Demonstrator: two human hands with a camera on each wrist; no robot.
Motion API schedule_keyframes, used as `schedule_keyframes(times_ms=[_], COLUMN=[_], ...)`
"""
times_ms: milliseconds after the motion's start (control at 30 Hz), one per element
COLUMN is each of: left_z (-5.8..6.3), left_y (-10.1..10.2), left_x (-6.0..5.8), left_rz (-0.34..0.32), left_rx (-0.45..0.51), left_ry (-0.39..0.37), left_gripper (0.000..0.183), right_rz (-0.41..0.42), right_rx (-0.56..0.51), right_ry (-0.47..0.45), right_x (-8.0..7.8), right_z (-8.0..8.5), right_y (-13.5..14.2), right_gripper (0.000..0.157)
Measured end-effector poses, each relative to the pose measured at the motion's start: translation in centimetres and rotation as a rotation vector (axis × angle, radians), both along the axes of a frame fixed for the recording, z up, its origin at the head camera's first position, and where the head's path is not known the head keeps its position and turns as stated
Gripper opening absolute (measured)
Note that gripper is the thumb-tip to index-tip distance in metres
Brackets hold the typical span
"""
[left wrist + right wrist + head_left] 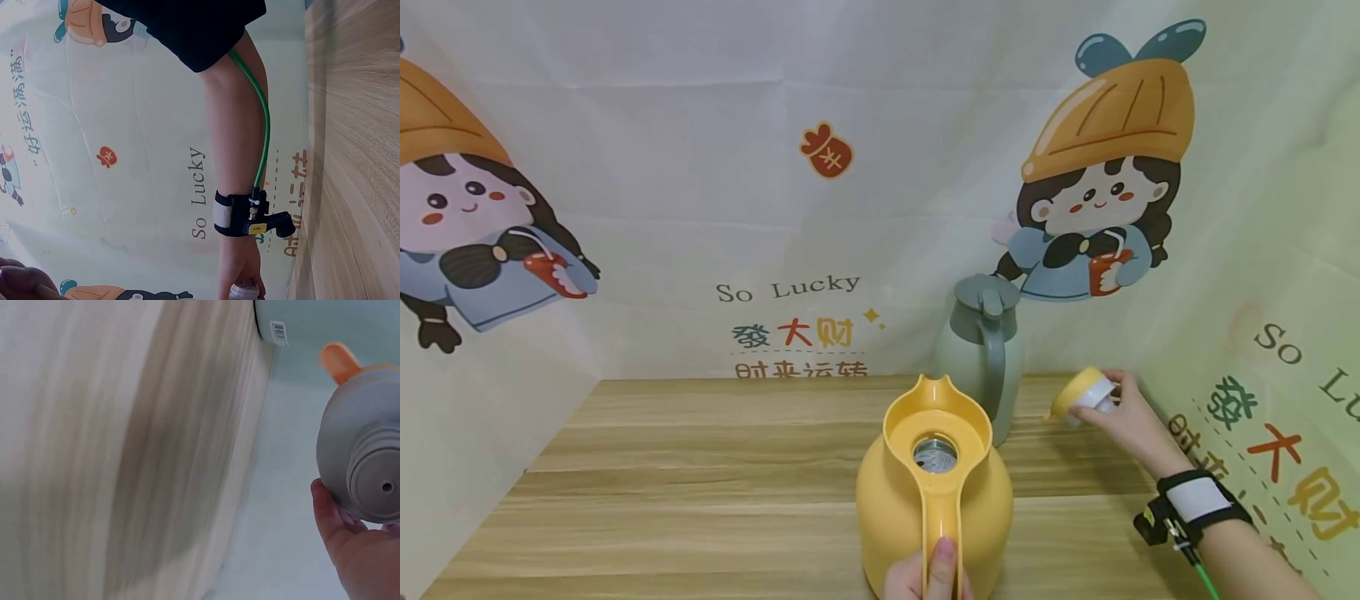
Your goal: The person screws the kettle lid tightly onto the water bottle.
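A yellow vacuum jug (880, 500) stands upright on the table with its round mouth uncovered, showing a shiny metal inside. My left hand (934, 577) grips its handle from the near side, thumb on top. Off to the right, my right hand (1138, 429) holds the jug's lid (1081, 392), yellow on top and white below, in the air. From the right wrist view, the underside of that lid (340, 447) faces the camera, its threaded plug with a small central hole visible. Part of the left hand (25, 281) shows at the lower left of the left wrist view.
Behind the yellow jug is a grey-green jug (951, 358) with its lid on, close to the back wall. A printed cloth (662, 192) covers the back and sides of the wooden table (700, 500). A camera with a green cable (1204, 575) is strapped to the right wrist.
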State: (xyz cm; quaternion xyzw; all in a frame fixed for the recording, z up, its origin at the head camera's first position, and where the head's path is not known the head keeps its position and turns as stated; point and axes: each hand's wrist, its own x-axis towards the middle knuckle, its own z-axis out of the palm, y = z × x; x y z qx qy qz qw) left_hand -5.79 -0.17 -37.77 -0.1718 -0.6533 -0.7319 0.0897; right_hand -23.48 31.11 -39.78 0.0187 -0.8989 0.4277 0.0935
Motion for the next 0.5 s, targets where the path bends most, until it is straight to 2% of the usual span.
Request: schedule_keyframes(times_ms=[100,267,500], left_z=[0.02,0.07,0.07], left_y=[-0.06,-0.13,-0.09], left_x=[-0.03,0.01,-0.04], left_rz=[-0.003,-0.010,-0.006], left_rx=[-0.005,-0.008,-0.013], left_ry=[0.000,0.004,0.009], left_gripper=[0.047,0.047,0.048], right_rz=[-0.020,0.003,0.099], right_rx=[0.001,-0.012,-0.011], right_ry=[0.014,0.073,0.076], right_x=[0.19,0.34,0.86], right_z=[-0.23,-0.54,-0.80], right_y=[-0.20,-0.32,-0.11], right_gripper=[0.079,0.069,0.084])
